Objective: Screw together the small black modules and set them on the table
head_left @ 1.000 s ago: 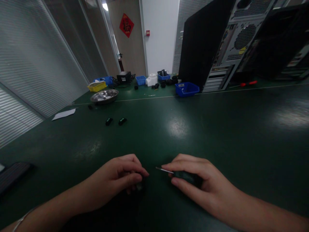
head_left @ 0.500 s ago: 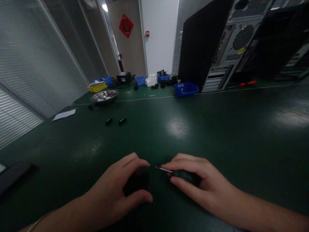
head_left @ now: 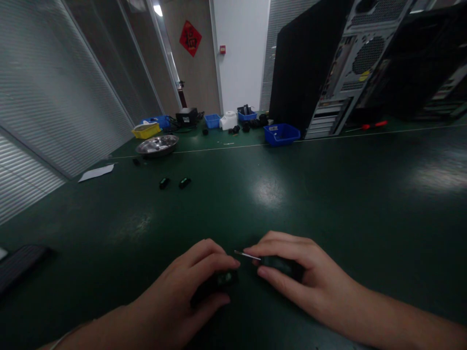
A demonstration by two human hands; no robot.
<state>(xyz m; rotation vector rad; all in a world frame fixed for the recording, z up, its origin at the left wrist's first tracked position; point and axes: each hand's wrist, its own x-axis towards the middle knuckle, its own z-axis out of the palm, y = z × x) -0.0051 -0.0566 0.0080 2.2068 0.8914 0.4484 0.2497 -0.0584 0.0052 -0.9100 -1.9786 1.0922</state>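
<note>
My right hand (head_left: 302, 274) is wrapped around a small screwdriver (head_left: 248, 255). Its thin metal shaft points left past my fingertips, and most of the dark handle is hidden in the palm. Beside it, my left hand (head_left: 204, 282) curls its fingers and thumb around a small black part (head_left: 228, 278) with a green patch on it; most of that part is in shadow. The screwdriver tip lies just right of the left fingertips. Farther up the green table (head_left: 310, 194) are two similar black pieces (head_left: 164, 183), set side by side.
A metal bowl (head_left: 156, 150) stands at the back left, near a yellow tray (head_left: 146, 131). A blue bin (head_left: 281, 135) sits beside the tall computer case (head_left: 310, 63). A red-handled tool (head_left: 375, 125) lies at right, a dark keyboard (head_left: 24, 265) at the left edge.
My left hand has shifted slightly right and its fingers have closed in. The black part with the green patch now shows between them. My right hand stays in place with the screwdriver.
</note>
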